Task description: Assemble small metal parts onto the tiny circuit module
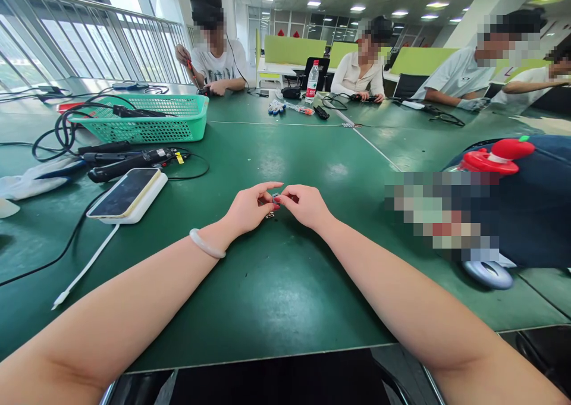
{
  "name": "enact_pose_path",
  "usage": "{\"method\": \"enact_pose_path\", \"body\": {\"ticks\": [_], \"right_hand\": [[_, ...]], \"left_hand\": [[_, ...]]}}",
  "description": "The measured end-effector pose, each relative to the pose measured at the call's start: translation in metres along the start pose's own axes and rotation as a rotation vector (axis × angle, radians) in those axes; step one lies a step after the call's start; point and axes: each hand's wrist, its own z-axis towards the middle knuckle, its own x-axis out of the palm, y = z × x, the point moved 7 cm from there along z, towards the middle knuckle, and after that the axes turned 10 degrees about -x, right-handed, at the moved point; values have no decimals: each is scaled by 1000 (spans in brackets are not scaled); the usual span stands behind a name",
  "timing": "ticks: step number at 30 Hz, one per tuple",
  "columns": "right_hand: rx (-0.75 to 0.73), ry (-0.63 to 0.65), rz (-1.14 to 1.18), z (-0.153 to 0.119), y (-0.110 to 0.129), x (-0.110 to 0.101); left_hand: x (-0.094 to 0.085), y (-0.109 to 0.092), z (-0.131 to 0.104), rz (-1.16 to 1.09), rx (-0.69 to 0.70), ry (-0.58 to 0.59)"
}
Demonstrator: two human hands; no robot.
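Observation:
Above the green table (285, 298), my left hand (250, 207) and my right hand (307, 206) meet at their fingertips near the middle of the view. Between them is a small metallic piece (275, 198), too small to name. The thumb and index finger of my right hand pinch at it, and my left thumb and a finger close on its other side. Just below my left fingertips shows another small patterned bit (270, 214); whether it joins the first piece I cannot tell. A pale bracelet (207, 244) circles my left wrist.
Left: a phone (127, 192) on a white block, black tools (129, 162), cables and a green basket (191, 119). Right: a dark bag (526, 209), a red-lidded container (488, 162) and a round grey-blue object (488, 274). A bottle (312, 82) and several people are across the table.

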Motion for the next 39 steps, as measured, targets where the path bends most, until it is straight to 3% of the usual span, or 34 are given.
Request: {"method": "enact_pose_path", "body": {"ticks": [11,21,39], "right_hand": [[16,-17,87,-1,-3,2],[0,-53,41,-1,-2,-2],[6,-11,27,-1,0,1]], "left_hand": [[-6,1,1,54,-2,-77],[0,-4,-1,-32,18,33],[-5,-11,-4,99,39,-63]]}}
